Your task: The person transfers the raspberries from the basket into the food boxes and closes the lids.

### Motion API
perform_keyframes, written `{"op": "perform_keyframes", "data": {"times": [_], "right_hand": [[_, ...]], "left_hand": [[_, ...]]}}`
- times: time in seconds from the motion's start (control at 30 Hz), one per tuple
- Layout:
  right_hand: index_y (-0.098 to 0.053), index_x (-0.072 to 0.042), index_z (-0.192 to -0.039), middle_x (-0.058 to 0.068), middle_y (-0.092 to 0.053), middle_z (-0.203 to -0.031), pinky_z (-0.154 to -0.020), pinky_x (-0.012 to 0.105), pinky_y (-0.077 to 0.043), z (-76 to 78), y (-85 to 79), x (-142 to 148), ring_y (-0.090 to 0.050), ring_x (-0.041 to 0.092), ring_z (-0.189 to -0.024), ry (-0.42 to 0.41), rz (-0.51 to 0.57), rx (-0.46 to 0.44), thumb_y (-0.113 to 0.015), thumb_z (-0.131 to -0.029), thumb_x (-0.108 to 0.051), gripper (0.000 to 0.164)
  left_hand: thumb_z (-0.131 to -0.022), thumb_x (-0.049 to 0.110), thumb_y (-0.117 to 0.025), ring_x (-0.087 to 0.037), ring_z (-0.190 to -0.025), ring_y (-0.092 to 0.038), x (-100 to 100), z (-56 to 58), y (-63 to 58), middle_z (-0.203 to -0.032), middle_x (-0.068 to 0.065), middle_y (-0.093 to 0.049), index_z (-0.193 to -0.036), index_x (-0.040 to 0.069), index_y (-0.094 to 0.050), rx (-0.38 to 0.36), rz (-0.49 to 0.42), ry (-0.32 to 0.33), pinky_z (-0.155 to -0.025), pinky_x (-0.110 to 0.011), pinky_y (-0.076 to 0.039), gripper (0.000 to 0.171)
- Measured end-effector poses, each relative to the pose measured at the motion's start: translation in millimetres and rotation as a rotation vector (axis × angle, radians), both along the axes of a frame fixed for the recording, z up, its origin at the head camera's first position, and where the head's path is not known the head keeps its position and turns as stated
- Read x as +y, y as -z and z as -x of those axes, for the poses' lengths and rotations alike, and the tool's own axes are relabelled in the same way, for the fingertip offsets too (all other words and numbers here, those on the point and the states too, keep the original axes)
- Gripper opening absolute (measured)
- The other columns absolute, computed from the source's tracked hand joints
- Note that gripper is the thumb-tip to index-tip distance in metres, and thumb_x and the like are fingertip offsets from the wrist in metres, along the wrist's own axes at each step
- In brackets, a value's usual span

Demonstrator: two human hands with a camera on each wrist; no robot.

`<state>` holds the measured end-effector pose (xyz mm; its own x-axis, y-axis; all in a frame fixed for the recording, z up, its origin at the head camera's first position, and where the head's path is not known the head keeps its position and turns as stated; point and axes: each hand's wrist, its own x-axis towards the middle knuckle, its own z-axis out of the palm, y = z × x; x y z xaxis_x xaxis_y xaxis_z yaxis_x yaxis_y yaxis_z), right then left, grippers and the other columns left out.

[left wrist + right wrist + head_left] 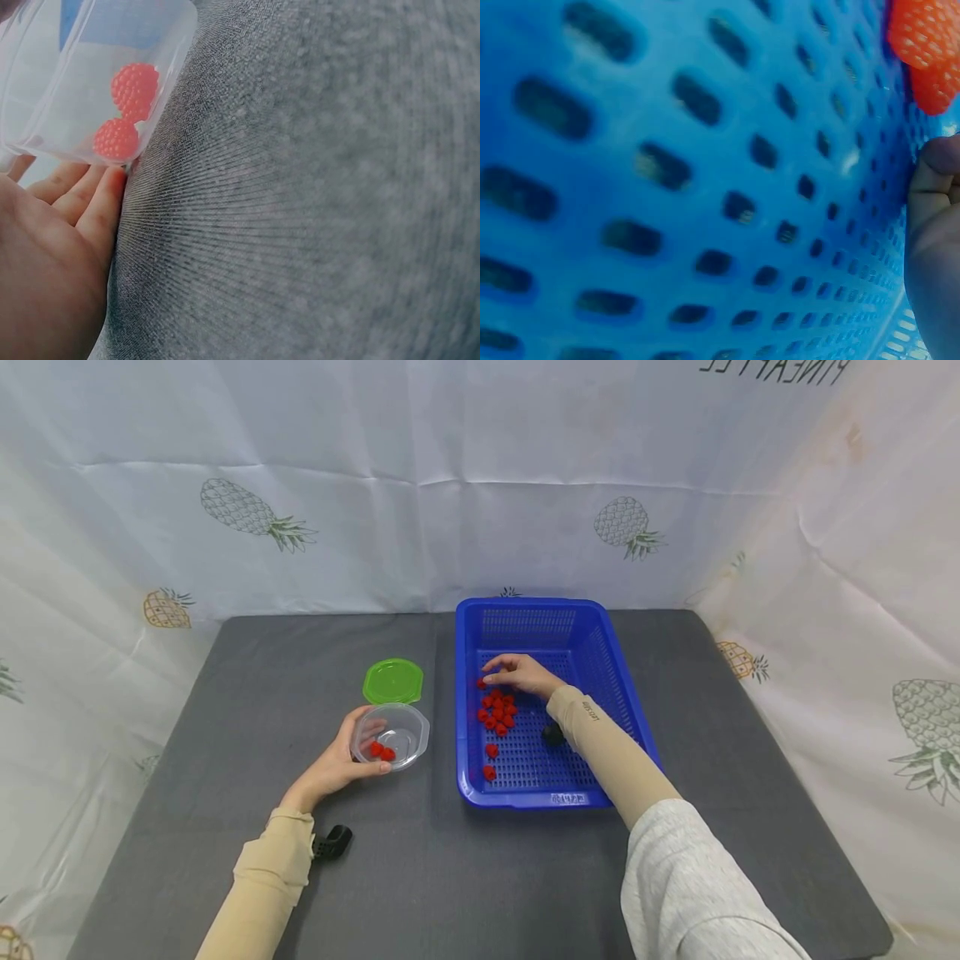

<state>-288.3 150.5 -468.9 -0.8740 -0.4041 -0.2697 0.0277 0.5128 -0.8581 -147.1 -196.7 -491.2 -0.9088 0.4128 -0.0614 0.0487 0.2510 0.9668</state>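
My left hand [337,767] holds a clear plastic tub [411,745] over the table, fingers round its far side and thumb at its near rim. Two red raspberries [135,90] lie inside the tub, touching each other in the left wrist view. Inside the blue basket [465,760], my right hand [522,675] reaches to the left wall, thumb and forefinger slightly apart beside a single raspberry [481,683]. Several more raspberries [497,714] cluster just below that hand on the basket floor. In the right wrist view the fingertips are partly cut off.
A green lid [393,681] lies on the grey table [300,668], behind the tub. Two separate raspberries [491,762] sit near the basket's front left corner. A black wrist device [553,735] shows under the right forearm, and another [333,842] beside the left wrist. Pineapple-print sheeting [420,535] surrounds the table.
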Motion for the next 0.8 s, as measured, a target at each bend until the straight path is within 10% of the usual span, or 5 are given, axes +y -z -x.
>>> {"op": "perform_keyframes", "data": {"times": [0.8], "right_hand": [[-0.067,-0.018,-0.112,-0.002,-0.043,-0.065,-0.064,0.026,-0.036,2.2,6.6,-9.3,-0.039,0.014,-0.06,-0.053,-0.22,0.142,-0.07,-0.082,-0.035,0.035]], "left_hand": [[-0.079,0.011,-0.073,-0.042,-0.136,-0.031,-0.8,0.9,2.5,-0.147,-0.023,-0.031,-0.144,0.012,-0.009,-0.011,0.003,0.006,-0.111,-0.054,-0.023,0.092]]}}
